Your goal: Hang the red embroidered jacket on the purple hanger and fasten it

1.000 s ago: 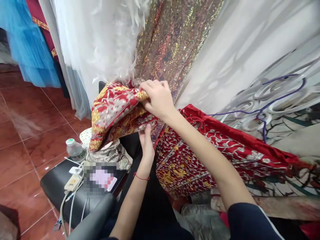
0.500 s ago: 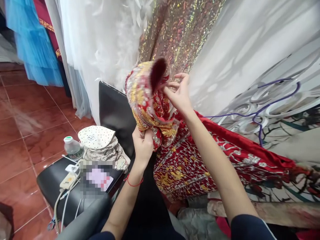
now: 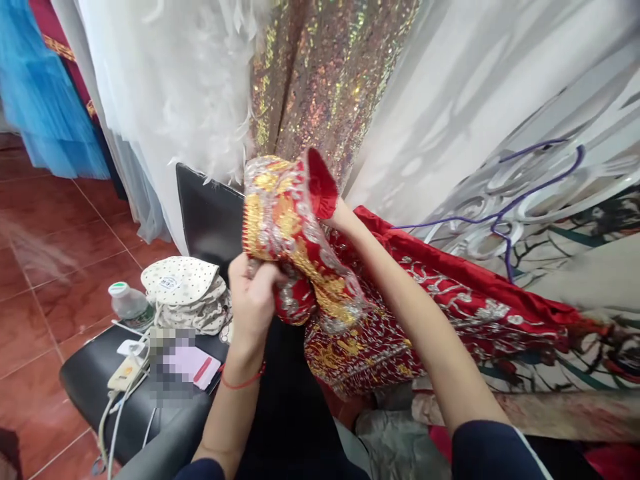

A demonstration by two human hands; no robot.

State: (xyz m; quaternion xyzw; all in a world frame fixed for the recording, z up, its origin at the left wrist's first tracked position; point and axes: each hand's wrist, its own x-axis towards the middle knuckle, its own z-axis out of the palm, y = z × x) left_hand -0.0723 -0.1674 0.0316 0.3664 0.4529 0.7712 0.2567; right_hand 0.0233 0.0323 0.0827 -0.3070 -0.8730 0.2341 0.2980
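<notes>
Grasping the lower folds of a red sleeve-like tube [image 3: 273, 210], embroidered in gold and silver, in the clenched left hand [image 3: 254, 300]. Reaching into its mouth, past the plain red lining [image 3: 323, 190], with the right hand, hidden beyond the wrist [image 3: 343, 220]; cannot tell open from closed in there. Holding the tube up at the middle of the scene, above the lap. Overlapping, just to the right, a larger red embroidered cloth [image 3: 440, 300]; cannot tell joined from separate.

Probably at the step of working the tube from inside. Seems to call next for a firm left hold and a gentle push or pinch from within, without snagging the raised stitching.

To the left, on a black chair [image 3: 207, 210]: a polka-dot fabric pouch or hat [image 3: 183, 283], a green-capped bottle [image 3: 129, 307], a power strip [image 3: 124, 373] with pale cables and a partly blurred flat object [image 3: 203, 367]. On the far side, close behind the tube, a sequinned dress [image 3: 330, 87] beside a white feathered gown [image 3: 195, 87]. Likely to hamper: the crowding chair on the left and, on the right, a purple cord [image 3: 530, 191] running behind the larger cloth.
</notes>
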